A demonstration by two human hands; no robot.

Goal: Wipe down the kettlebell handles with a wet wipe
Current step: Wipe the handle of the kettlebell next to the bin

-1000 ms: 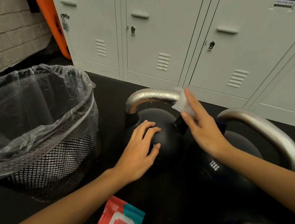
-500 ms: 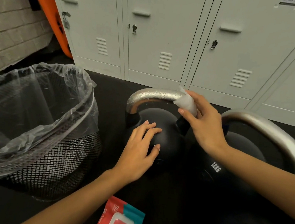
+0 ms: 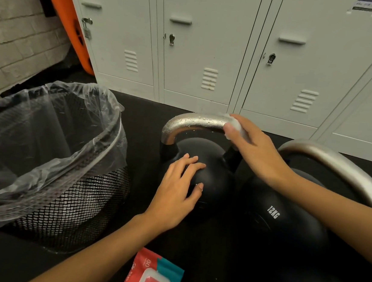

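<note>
the black kettlebell sits on the dark floor in front of the grey lockers, its silver handle beaded with wet drops. the right hand is curled over the right end of that handle, pinching a crumpled white wet wipe against the metal. the left hand lies flat on the round body of the kettlebell, fingers spread and relaxed, gripping nothing. just to the right, touching or nearly touching it, stands a second kettlebell marked 12kg, its own silver handle arching over the right forearm. to the left is a black mesh bin lined with a clear plastic bag. a red and teal pack of wipes lies on the floor near the bottom edge, between the arms.
</note>
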